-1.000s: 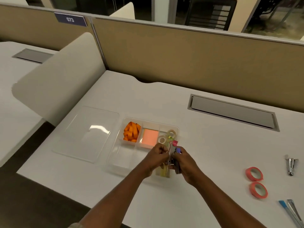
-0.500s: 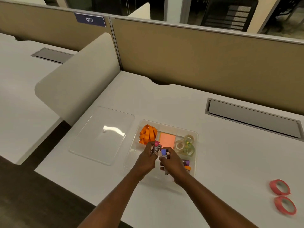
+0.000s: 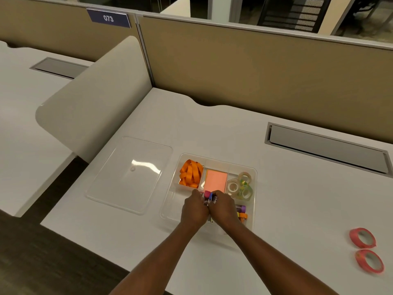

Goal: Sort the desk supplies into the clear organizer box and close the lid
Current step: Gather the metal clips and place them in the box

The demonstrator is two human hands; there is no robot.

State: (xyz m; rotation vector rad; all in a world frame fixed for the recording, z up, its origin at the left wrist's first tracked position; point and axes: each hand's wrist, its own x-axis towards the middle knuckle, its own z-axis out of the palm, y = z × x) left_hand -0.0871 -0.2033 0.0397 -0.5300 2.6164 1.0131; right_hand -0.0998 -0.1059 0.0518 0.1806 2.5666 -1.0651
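Over the organizer box (image 3: 255,177), left hand (image 3: 194,210) and right hand (image 3: 224,209) together grip what look like markers (image 3: 208,196).

Bare desk (image 3: 297,209) between organizer box (image 3: 254,173) and tape rolls (image 3: 362,238); lid (image 3: 119,184) flanks left.

View: one wide-angle camera worn on the person's head; straight lines bow toward the frame edges.
Position: up over the desk's (image 3: 212,128) near edge, with both forearms coming in from the bottom.
Facing: forward and down, across to the tan partition (image 3: 255,71) on the far edge.
Nearness: close in. The left hand (image 3: 194,209) and right hand (image 3: 223,208), gripping markers (image 3: 209,196), sit just below centre over the organizer box (image 3: 170,201).
Reach: the lid (image 3: 129,173) lies left of the box, the pink tape rolls (image 3: 362,238) near the desk's right edge, and a neighbouring desk (image 3: 25,103) far left.
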